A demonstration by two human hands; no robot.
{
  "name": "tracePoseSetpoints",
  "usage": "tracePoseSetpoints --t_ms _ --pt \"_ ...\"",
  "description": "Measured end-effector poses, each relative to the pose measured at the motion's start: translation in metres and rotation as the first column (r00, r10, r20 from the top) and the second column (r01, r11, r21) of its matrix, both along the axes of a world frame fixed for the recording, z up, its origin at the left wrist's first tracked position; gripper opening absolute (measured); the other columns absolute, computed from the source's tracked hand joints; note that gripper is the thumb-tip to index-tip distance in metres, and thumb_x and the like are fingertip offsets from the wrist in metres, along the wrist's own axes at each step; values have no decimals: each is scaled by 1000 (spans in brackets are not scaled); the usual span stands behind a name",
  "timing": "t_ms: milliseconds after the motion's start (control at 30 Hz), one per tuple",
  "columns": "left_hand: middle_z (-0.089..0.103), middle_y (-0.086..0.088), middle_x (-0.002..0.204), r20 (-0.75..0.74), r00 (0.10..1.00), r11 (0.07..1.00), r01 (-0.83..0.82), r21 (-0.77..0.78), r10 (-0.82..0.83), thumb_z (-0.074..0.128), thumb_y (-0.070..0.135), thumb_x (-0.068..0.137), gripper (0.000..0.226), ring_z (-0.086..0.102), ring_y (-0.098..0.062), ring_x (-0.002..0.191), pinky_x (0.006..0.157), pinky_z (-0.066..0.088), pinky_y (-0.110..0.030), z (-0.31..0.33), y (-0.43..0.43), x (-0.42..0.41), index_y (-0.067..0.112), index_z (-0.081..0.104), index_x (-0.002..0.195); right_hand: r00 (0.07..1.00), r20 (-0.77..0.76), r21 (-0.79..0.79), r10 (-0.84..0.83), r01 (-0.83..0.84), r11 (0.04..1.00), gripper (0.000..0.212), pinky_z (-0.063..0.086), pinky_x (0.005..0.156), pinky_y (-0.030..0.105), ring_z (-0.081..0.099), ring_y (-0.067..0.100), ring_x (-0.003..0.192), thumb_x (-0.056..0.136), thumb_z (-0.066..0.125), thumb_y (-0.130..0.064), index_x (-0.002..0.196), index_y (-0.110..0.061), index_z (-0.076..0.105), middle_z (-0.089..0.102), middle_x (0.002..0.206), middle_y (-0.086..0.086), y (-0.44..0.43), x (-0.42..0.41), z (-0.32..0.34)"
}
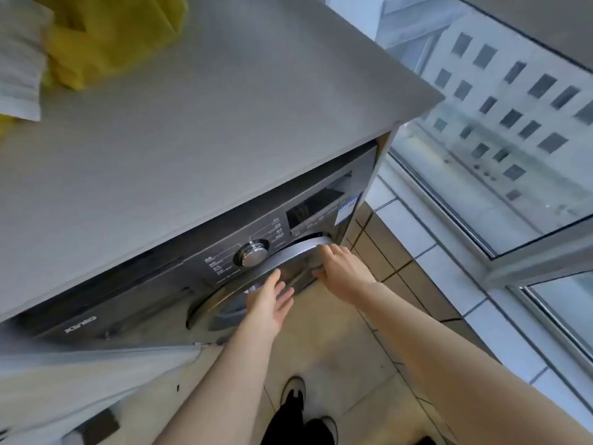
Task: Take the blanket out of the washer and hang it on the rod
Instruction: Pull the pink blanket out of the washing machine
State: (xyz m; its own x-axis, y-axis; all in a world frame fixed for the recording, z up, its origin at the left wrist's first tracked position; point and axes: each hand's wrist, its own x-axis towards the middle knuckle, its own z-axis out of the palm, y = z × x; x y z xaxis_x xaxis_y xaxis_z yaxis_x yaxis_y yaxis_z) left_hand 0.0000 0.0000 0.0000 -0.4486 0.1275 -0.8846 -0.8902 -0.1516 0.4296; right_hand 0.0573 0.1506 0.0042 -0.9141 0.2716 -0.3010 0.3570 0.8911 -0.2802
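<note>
Hands: both reach forward and down to the front of the washer [144, 297].
Left hand [271, 300]: open, fingers straight and spread, fingertips on the round door [288, 252] near its middle; it holds nothing.
Right hand [340, 264]: at the door's right edge, fingers curled around the rim, thumb on top.
Door: silver ring around dark glass; its right edge seems to stand slightly off the machine's front.
Blanket: cannot be made out; only a small pale patch shows behind the glass beside the left fingertips.
Dial [253, 252]: chrome knob on the control panel just above the door.
Counter [224, 123]: grey top over the washer, with a yellow cloth [109, 36] and a white cloth [19, 65] at its far left.
Floor [321, 348]: tan tiles, the person's shoes [293, 390] below.
Window [481, 123]: to the right.
</note>
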Motion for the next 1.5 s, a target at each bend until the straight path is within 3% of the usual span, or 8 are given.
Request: tracePoseSetpoints --t_ms 67,233,433,600,867,967,1200,1500 --pt "53 -16 136 51 996 996 -73 42 71 65 23 91 52 60 -30 110 83 51 -38 -6 7 -7 7 41 134 1000 14 -43 -17 17 999 57 41 101 39 39 30 131 96 51 -36 144 -12 31 44 142 8 5 -12 -9" --pt "50 -14 139 94 982 980 -172 99 163 60 25 94 29 56 -29 121 97 47 -35 -18 20 -21 10 47 116 999 32 -67 30 -28 997 66 40 105 40 32 29 137 94 55 -33 149 -15 23 33 151 7 13 -32 -34" --pt "52 -15 136 96 969 965 -237 116 226 59 29 94 42 59 -25 109 83 49 -32 -37 25 -23 1 48 124 994 51 -35 95 -94 995 69 37 109 42 29 30 139 95 54 -35 151 -17 20 26 155 6 19 -39 -54" --pt "58 -18 128 54 968 963 -248 110 243 59 28 94 35 62 -24 102 80 50 -31 -47 25 -21 -3 51 110 996 -23 -44 92 -93 995 61 35 111 41 30 28 139 94 56 -26 148 -18 29 34 151 4 26 -40 -60" --pt "63 -22 116 -5 968 966 -251 59 252 62 22 93 24 67 -26 96 78 53 -32 -50 25 -15 -1 55 96 996 -70 -60 46 -50 997 61 51 94 35 48 27 124 93 58 -20 147 -17 30 40 144 6 19 -30 -67" --pt "62 -24 112 -14 963 962 -269 40 269 61 18 93 20 66 -29 99 84 53 -35 -49 26 -9 -1 54 92 997 -66 -55 40 -44 998 60 52 90 36 51 28 119 94 58 -20 146 -15 30 42 140 8 17 -24 -67" --pt "65 -26 112 -35 971 971 -236 31 237 62 16 93 35 68 -31 96 83 55 -38 -53 13 26 -4 51 119 998 -6 12 65 -65 998 40 54 70 41 61 32 86 94 55 -17 131 -12 42 45 117 8 9 13 -68" --pt "62 -24 113 -103 978 983 -183 3 182 62 17 93 31 66 -35 98 89 54 -45 -55 -16 86 0 57 119 987 74 4 141 -141 990 33 55 73 40 61 30 84 92 60 -34 119 -18 51 54 107 5 -12 74 -54"
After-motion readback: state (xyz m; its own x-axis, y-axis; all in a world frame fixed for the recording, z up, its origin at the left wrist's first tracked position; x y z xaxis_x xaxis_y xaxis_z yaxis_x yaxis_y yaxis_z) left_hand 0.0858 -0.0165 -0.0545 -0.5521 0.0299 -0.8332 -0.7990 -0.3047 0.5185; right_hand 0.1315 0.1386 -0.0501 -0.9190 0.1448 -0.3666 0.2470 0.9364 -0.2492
